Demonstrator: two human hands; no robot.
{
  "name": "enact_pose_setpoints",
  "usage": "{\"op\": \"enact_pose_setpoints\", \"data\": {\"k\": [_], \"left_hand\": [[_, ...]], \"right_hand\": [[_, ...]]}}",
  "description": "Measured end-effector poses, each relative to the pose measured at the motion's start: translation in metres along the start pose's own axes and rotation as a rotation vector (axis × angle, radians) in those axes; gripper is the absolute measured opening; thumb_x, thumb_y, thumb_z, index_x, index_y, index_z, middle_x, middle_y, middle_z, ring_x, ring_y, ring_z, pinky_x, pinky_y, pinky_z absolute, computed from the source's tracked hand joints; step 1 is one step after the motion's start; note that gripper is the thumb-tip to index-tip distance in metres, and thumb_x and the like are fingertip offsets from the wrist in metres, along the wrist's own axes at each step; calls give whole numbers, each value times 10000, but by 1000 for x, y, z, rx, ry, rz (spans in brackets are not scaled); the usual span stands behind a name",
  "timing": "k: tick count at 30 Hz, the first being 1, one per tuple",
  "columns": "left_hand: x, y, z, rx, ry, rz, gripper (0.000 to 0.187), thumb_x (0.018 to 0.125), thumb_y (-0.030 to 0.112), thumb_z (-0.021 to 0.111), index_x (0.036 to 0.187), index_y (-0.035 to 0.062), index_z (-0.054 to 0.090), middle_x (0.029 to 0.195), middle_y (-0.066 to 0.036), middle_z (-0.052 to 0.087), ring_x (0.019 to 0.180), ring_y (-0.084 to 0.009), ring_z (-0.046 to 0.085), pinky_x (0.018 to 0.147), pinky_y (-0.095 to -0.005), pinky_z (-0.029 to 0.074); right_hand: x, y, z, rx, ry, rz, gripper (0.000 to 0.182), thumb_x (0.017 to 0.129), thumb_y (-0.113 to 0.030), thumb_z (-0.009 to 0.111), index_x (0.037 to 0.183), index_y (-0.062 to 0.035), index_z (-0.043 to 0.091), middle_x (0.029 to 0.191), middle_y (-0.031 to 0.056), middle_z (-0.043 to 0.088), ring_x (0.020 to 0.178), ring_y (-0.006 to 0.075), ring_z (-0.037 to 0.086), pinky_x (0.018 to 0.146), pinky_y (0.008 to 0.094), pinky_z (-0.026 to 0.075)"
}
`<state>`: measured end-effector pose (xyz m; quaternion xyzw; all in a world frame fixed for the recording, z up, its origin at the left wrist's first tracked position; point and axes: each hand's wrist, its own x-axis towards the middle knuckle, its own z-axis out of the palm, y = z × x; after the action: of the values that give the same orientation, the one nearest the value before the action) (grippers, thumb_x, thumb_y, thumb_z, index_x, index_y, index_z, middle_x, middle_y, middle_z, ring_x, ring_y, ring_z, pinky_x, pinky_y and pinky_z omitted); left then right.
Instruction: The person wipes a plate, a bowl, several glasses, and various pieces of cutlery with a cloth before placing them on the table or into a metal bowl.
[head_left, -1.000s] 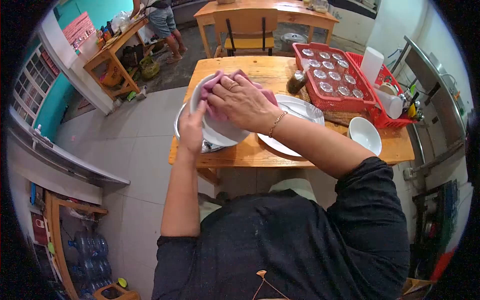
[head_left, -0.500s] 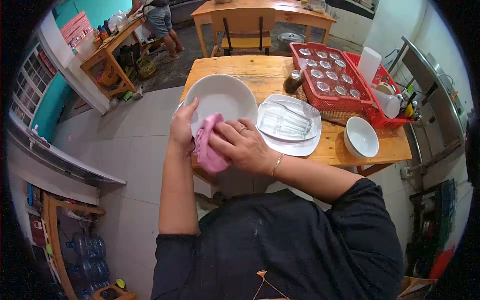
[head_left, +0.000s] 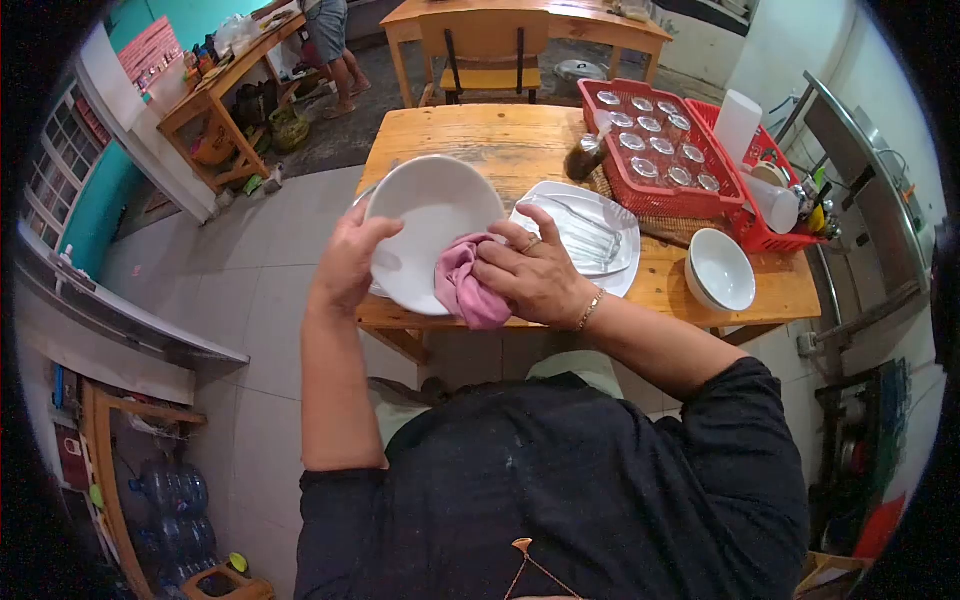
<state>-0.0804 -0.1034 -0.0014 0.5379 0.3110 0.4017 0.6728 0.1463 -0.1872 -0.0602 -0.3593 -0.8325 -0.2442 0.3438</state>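
A large white bowl [head_left: 430, 215] is tilted over the near left part of the wooden table [head_left: 460, 125]. My left hand [head_left: 350, 255] holds its left rim, thumb inside and the other fingers hidden behind. My right hand [head_left: 535, 270] is closed on a bunched pink cloth [head_left: 468, 285], which lies against the bowl's lower right rim. Just beyond my right hand is a white square plate [head_left: 625, 262] with a clear packet of cutlery [head_left: 590, 240] on it. More white dishware shows partly behind the bowl.
Smaller white bowls [head_left: 720, 270] sit near the table's right edge. Behind them are a red basket [head_left: 680, 200] of upturned glasses, another red basket [head_left: 785, 240] with utensils, and a dark jar [head_left: 584, 158]. A chair [head_left: 487, 45] stands beyond; a person [head_left: 328, 40] is at the back left.
The bowl has tilted and dropped slightly. My left hand has shifted left and down along its rim. My right hand has moved the cloth right, to the bowl's lower right side.
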Motion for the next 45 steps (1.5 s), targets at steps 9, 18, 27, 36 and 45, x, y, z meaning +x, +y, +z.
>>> {"op": "enact_pose_setpoints", "data": {"k": [9,18,27,36,45], "left_hand": [[8,-29,27,-25,215,42,395,827,69,527,1207,-37,519,1057,-124,623,902,-204,630,816,-329,514],[18,-71,56,182,140,146,326,785,98,567,1077,-43,599,996,-139,654,859,-210,641,767,-313,517],[27,-37,27,174,-312,-267,417,804,107,565,1200,-27,564,1044,-110,651,889,-176,643,781,-296,525],[36,-55,76,-205,-517,-482,631,992,522,397,1296,-20,503,1182,-167,620,986,-237,657,828,-348,558],[45,-27,19,140,-234,-195,484,963,315,569,1287,-33,478,1093,-181,641,865,-213,679,698,-319,584]], "right_hand": [[1,-15,-6,33,-93,195,373,637,-273,760,953,-132,620,978,17,638,1074,211,578,1044,488,266],[-6,-23,-21,202,-61,392,318,658,-207,723,949,-115,631,1019,61,647,1129,226,575,1052,473,292],[-55,-13,-50,46,-144,93,141,746,-166,596,871,-101,588,919,49,622,1044,225,612,1116,480,297],[-59,-27,-150,63,-150,396,219,690,-193,657,867,-75,605,834,74,627,832,251,648,799,398,497],[-138,21,-224,-401,-281,865,384,569,-34,719,943,-66,632,874,130,645,837,335,618,739,421,486]]}}
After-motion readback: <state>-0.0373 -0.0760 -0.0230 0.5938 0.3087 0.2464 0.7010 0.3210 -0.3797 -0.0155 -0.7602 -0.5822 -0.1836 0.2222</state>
